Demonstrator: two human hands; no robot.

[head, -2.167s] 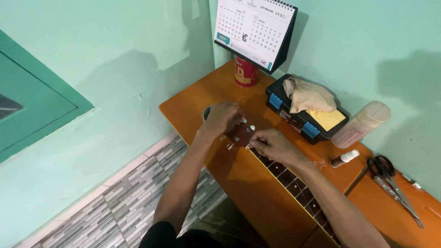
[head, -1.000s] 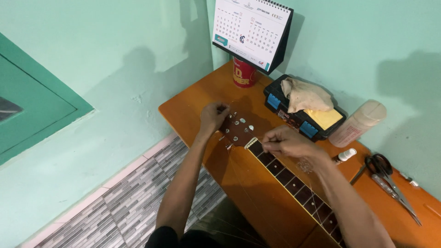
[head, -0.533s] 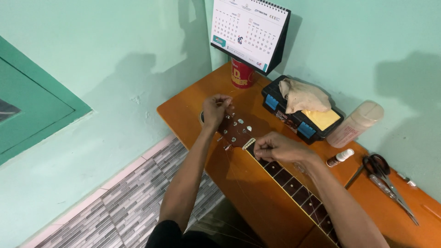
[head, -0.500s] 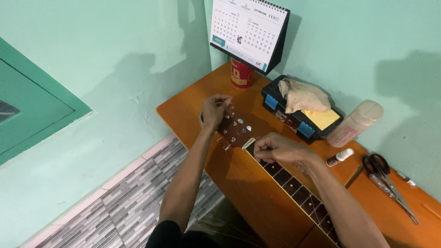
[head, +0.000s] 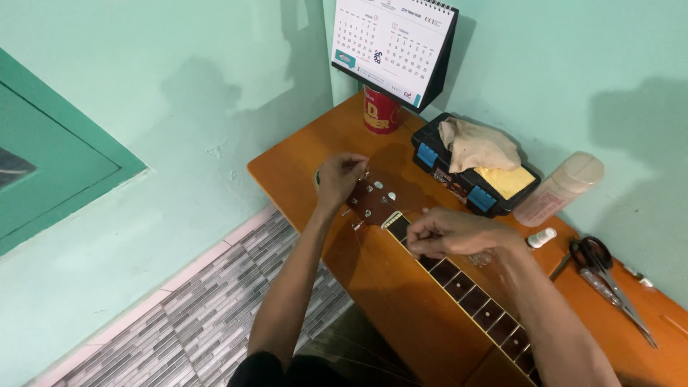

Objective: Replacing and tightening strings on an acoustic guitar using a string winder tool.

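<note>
A guitar lies along the orange wooden table (head: 301,168), its brown headstock (head: 373,197) pointing to the far left corner. My left hand (head: 338,178) is closed on a tuning peg at the headstock's far left edge. My right hand (head: 448,233) rests over the dark fretboard (head: 473,297) just behind the nut, fingers pinched together as if on a string, but the string is too thin to see. Several silver tuner posts show between my hands.
A desk calendar (head: 393,49) and a red cup (head: 380,115) stand at the back. A black box (head: 469,188) holds a beige cloth and yellow sponge. A pale bottle (head: 559,190), a small white cap (head: 541,237) and scissors (head: 609,283) lie right. Tiled floor lies below left.
My left hand has slid from over the headstock to its far left edge and gripped a peg. My right hand has shifted a little down the neck, off the headstock.
</note>
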